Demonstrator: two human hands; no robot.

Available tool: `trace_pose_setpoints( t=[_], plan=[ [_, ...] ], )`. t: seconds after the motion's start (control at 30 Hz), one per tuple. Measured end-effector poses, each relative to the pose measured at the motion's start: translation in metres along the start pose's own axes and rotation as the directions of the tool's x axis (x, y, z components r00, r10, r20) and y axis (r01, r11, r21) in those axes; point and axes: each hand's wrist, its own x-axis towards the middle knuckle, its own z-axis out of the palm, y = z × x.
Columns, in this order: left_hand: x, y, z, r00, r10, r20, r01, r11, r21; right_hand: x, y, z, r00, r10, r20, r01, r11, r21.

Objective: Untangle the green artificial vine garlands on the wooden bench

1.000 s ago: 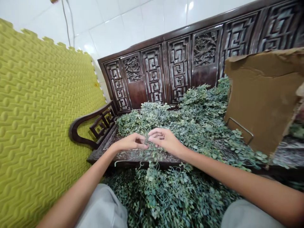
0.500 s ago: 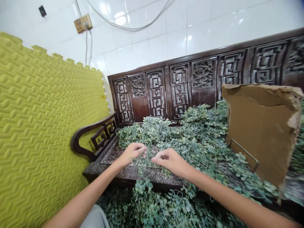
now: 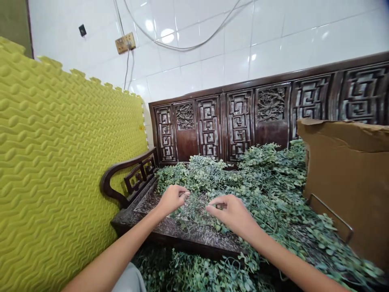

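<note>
- Leafy green vines heaped on carved dark-wood surface
- Left hand, right hand at 6 o'clock: grips curled over vines, holding unclear
- Cardboard sheet at 3 o'clock

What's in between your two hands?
In the head view, thin strands of leafy green vine lie between the left hand and the right hand, above the dark wooden bench.
</note>
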Motion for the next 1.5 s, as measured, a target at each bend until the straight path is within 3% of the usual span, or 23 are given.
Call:
trace_pose_setpoints(
  t=[0.1, 0.2, 0.4, 0.57, 0.67, 0.73, 0.8, 0.87, 0.93, 1.07, 1.17, 1.3, 1.43, 1.5],
  plan=[
    [-0.004, 0.007, -0.004, 0.994, 0.055, 0.096, -0.046, 0.995, -0.089, 0.001, 0.005, -0.009, 0.995, 0.025, -0.097, -0.030, 0.998, -0.049],
    [-0.013, 0.024, -0.007, 0.975, 0.150, 0.162, -0.127, 0.981, -0.145, -0.002, 0.009, -0.016, 0.995, 0.005, -0.096, -0.010, 0.999, -0.049],
    [-0.022, 0.048, -0.008, 0.953, 0.277, 0.123, -0.252, 0.950, -0.185, -0.012, 0.008, -0.017, 0.996, -0.031, -0.078, 0.023, 0.995, -0.100],
    [-0.012, 0.039, -0.002, 0.992, 0.124, -0.008, -0.124, 0.976, -0.180, -0.023, -0.011, -0.006, 0.990, -0.144, 0.013, 0.144, 0.982, -0.118],
    [-0.001, 0.018, -0.002, 0.991, -0.083, -0.107, 0.044, 0.946, -0.321, -0.041, -0.032, 0.013, 0.975, -0.199, 0.095, 0.211, 0.967, -0.145],
    [0.006, -0.002, -0.005, 0.956, -0.233, -0.180, 0.143, 0.903, -0.405, -0.057, -0.044, 0.033, 0.916, -0.287, 0.280, 0.340, 0.926, -0.162],
    [0.009, -0.022, -0.010, 0.927, -0.314, -0.204, 0.186, 0.859, -0.477, -0.071, -0.047, 0.056, 0.782, -0.351, 0.516, 0.503, 0.844, -0.187],
    [0.007, -0.036, -0.013, 0.914, -0.361, -0.182, 0.208, 0.806, -0.554, -0.079, -0.038, 0.076, 0.617, -0.301, 0.727, 0.627, 0.746, -0.223],
    [0.002, -0.040, -0.014, 0.922, -0.366, -0.128, 0.213, 0.754, -0.622, -0.082, -0.020, 0.091, 0.558, -0.242, 0.794, 0.673, 0.691, -0.262],
    [-0.009, -0.032, -0.015, 0.968, -0.251, 0.026, 0.188, 0.650, -0.736, -0.080, 0.019, 0.101, 0.570, -0.151, 0.808, 0.662, 0.666, -0.343],
    [-0.016, -0.028, -0.019, 0.983, -0.146, 0.111, 0.174, 0.554, -0.814, -0.080, 0.033, 0.098, 0.571, -0.148, 0.807, 0.633, 0.706, -0.318],
    [-0.026, -0.030, -0.026, 0.977, -0.067, 0.202, 0.212, 0.414, -0.885, -0.081, 0.032, 0.090, 0.547, -0.124, 0.828, 0.582, 0.767, -0.269],
    [-0.035, -0.034, -0.032, 0.950, 0.055, 0.307, 0.288, 0.224, -0.931, -0.081, 0.036, 0.092, 0.556, -0.108, 0.824, 0.552, 0.789, -0.269],
    [-0.037, -0.035, -0.034, 0.947, 0.081, 0.312, 0.293, 0.183, -0.938, -0.080, 0.042, 0.097, 0.556, -0.117, 0.823, 0.530, 0.812, -0.243]
  ],
)
